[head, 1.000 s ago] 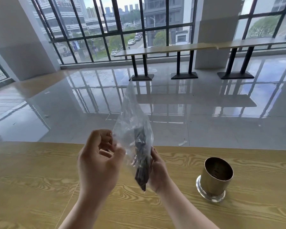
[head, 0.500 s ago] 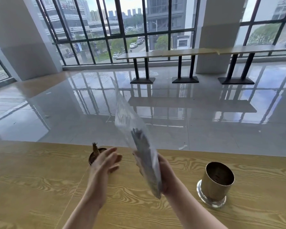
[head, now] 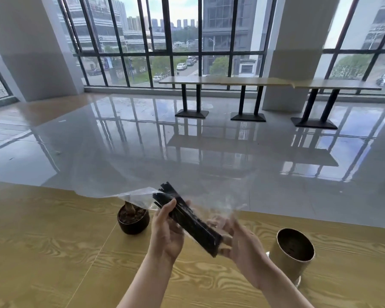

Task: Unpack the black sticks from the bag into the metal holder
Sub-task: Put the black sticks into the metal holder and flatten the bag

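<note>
Mid-unpack: left hand (head: 167,232) has a full grip on the black sticks (head: 187,216), clear bag (head: 136,196) trailing off them, right hand (head: 242,243) curled round their lower end. Next job is probably shedding the bag, then swinging right to the metal holder (head: 291,254) on the tabletop (head: 42,241).

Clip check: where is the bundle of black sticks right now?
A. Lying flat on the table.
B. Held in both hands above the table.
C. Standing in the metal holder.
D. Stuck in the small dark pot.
B: the left hand and right hand grip the black sticks, partly inside the clear bag, and none show in the metal holder.
</note>
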